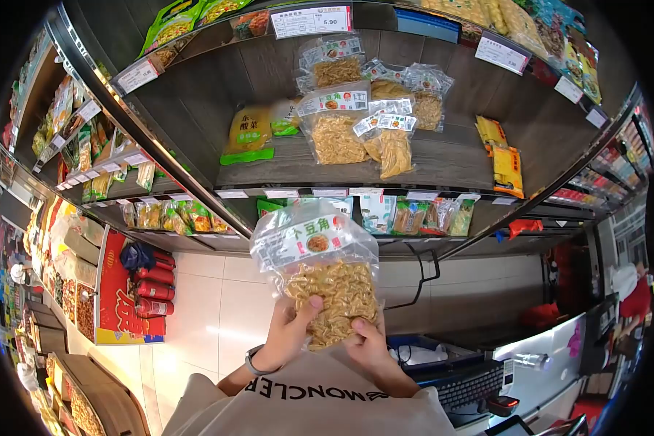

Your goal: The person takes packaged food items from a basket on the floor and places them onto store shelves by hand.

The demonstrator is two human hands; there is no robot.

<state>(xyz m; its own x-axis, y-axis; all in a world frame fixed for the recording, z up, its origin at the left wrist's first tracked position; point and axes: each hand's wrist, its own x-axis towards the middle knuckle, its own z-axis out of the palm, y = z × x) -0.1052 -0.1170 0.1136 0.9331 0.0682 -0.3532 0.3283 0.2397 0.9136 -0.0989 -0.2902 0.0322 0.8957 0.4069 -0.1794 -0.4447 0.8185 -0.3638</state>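
Observation:
A clear plastic bag of dried beans [327, 291] with a green and white label is held upright in front of my chest. My left hand [292, 327] grips its lower left side, thumb pressed on the front. At the lower right corner, my right hand [369, 341] pinches the bag, thumb also in front. The fingers behind the bag are hidden. Beyond it, on the dark shelf [254, 173], several similar clear bags [336, 138] lie piled together. A yellow and green packet [245, 134] lies to their left.
Yellow packets [506, 167] lie at the shelf's right end, and more packets [418, 216] fill the lower tier. Red fire extinguishers [155, 289] stand on the left floor. At my right are a keyboard [469, 386] and a counter [559, 356]. A person in red [636, 298] is far right.

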